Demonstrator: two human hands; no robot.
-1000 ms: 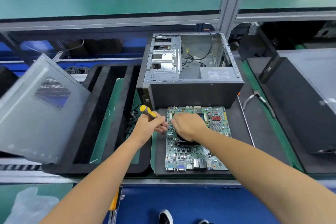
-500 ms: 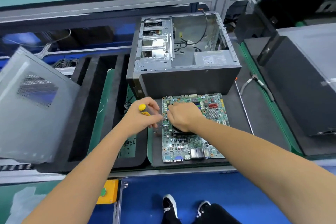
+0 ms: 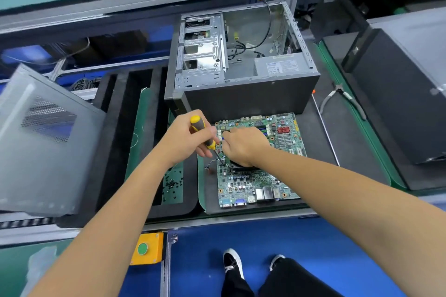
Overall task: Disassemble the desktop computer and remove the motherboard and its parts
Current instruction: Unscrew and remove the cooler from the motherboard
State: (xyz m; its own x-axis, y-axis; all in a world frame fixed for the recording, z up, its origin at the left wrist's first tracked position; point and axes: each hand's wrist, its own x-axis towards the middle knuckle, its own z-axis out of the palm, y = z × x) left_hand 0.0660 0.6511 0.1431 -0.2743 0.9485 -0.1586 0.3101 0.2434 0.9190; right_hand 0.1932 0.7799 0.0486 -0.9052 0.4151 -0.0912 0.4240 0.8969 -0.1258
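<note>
Far to the left of the hands a loose side panel [image 3: 45, 137] leans on the counter [image 3: 342, 159], and a black foam tray [image 3: 115, 142] lies between it and the work. A scatter of small dark screws [image 3: 171, 182] sits in that tray, just below and beside the left wrist.

The left hand [image 3: 190, 138] grips a yellow-handled screwdriver [image 3: 204, 135]. Its long axis slants down and to the right, and the tip comes down at the near-left corner of the cooler [image 3: 237, 166], right beside the right hand. The motherboard [image 3: 260, 183] lies flat on a dark mat just in front of both hands, already out of the case [image 3: 243, 94], which stands open immediately beyond it.

The right hand [image 3: 243, 146] rests curled over the cooler in the middle of the board; whether its fingers actually clamp it I cannot tell from here. It looks as if a cooler screw is being worked, with the left hand the one placed to turn it.

A thin wire [image 3: 211, 164] trails off the board's left edge under the screwdriver and might snag. Well to the right of the hands lie pliers [image 3: 337, 94], then another dark case [image 3: 398, 94].
</note>
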